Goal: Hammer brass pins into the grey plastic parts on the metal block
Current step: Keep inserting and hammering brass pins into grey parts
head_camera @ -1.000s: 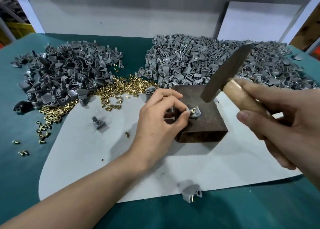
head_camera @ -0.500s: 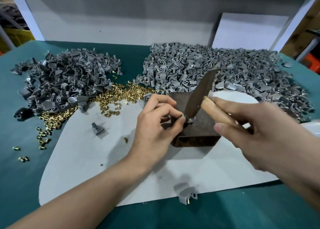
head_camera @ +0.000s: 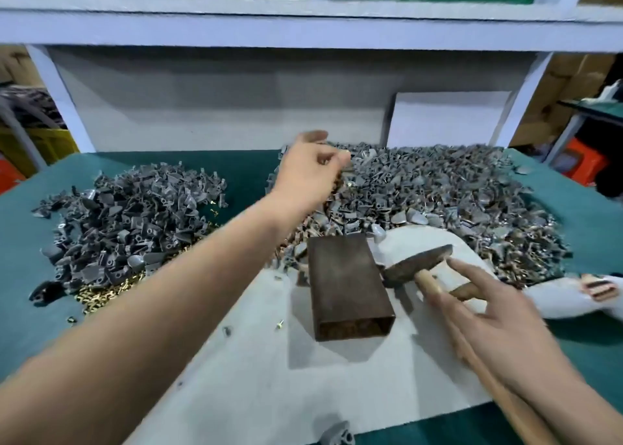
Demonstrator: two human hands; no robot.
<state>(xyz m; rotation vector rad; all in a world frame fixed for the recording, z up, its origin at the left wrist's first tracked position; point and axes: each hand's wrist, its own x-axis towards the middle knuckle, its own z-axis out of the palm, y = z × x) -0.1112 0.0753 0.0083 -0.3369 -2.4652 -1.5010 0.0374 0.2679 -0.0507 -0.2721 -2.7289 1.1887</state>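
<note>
**Two heaps, one bare block**

Head view: the metal block (head_camera: 347, 286) is bare. Left hand (head_camera: 310, 171) curls over the far grey parts (head_camera: 438, 188), its grip too blurred to tell. Right hand (head_camera: 499, 336) rests slack fingers on the hammer (head_camera: 418, 266). Brass pins (head_camera: 101, 293) lie heaped left, so much seemingly remains.

Your desk (head_camera: 242, 171) has a teal top. A white sheet (head_camera: 269, 377) lies on it in front of you, and the rusty metal block (head_camera: 347, 286) stands on that sheet. Far left sits a dark heap of grey plastic parts (head_camera: 128, 215), far right a paler heap (head_camera: 438, 188). Brass pins (head_camera: 108, 289) are strewn along the dark heap's near edge.
</note>
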